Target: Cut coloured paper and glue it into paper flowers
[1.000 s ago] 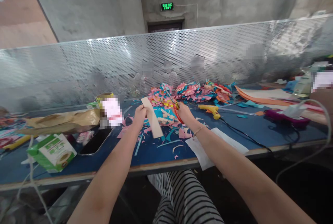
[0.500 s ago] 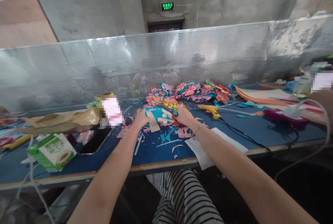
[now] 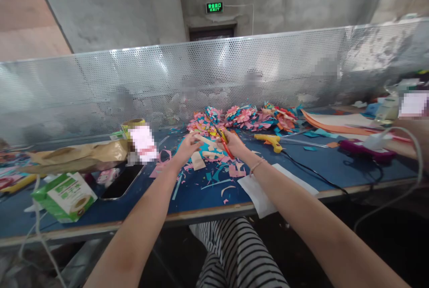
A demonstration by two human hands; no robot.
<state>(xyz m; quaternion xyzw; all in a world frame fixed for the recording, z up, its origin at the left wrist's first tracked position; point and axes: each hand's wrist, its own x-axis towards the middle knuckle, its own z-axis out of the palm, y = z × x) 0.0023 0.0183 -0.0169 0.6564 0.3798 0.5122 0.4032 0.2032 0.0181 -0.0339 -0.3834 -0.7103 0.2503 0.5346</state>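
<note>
Over the scraps on the blue tabletop, my left hand (image 3: 188,149) is closed, its fingertips pinching a cream paper strip (image 3: 206,141). My right hand (image 3: 235,145) is wrapped round scissors (image 3: 224,139) with red and yellow handles; the blades point up and away to the left. Just below my left fingers lies another cream paper piece (image 3: 198,161). Pink, blue and cream paper scraps (image 3: 214,174) are strewn between and below the hands. Behind them sit bunched paper flowers (image 3: 243,117) in pink, blue and yellow.
A yellow glue gun (image 3: 273,141) with a black cord lies to the right, near a purple power strip (image 3: 367,150). On the left are a phone (image 3: 123,181), a green-white box (image 3: 67,196) and brown wrapping (image 3: 83,153). A perforated metal panel (image 3: 150,78) stands behind.
My left hand has lifted slightly and moved right, now with the cream strip. A cream piece near it has shifted down. The scissors in my right hand have turned more upright.
</note>
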